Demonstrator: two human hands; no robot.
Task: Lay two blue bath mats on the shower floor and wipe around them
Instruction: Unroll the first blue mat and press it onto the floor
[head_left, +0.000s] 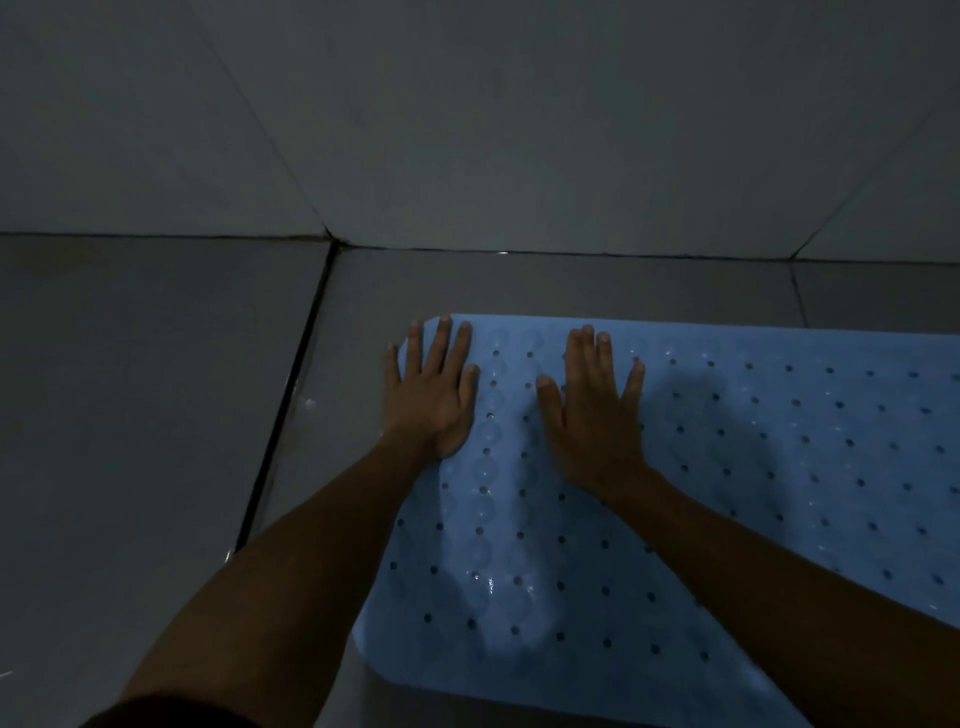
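So it's a dim shower corner, grey wall (467, 104) tiles up top meeting the floor (130, 389), which has a dark grout line running down the left side and looks a bit wet and shiny next to it. Biggest thing on the floor is one blue mat (753, 467), the holey kind with suction cups, lying flat near the wall and running off the right edge of view, its left end just beside that grout line. Both palms are down on that left end: left hand (431, 389) right at the far corner with fingers spread flat, pinky side hanging over the mat's edge onto the tile, right hand (597, 410) beside it, fingers flat and only a little apart, thumb out. Neither is gripping anything, just pressing, I'd say to stick the cups down. As for progress, looks like mat one is basically placed and getting smoothed. I can't see a second mat or any cloth, so I'd guess that mat and all the wiping are still to do
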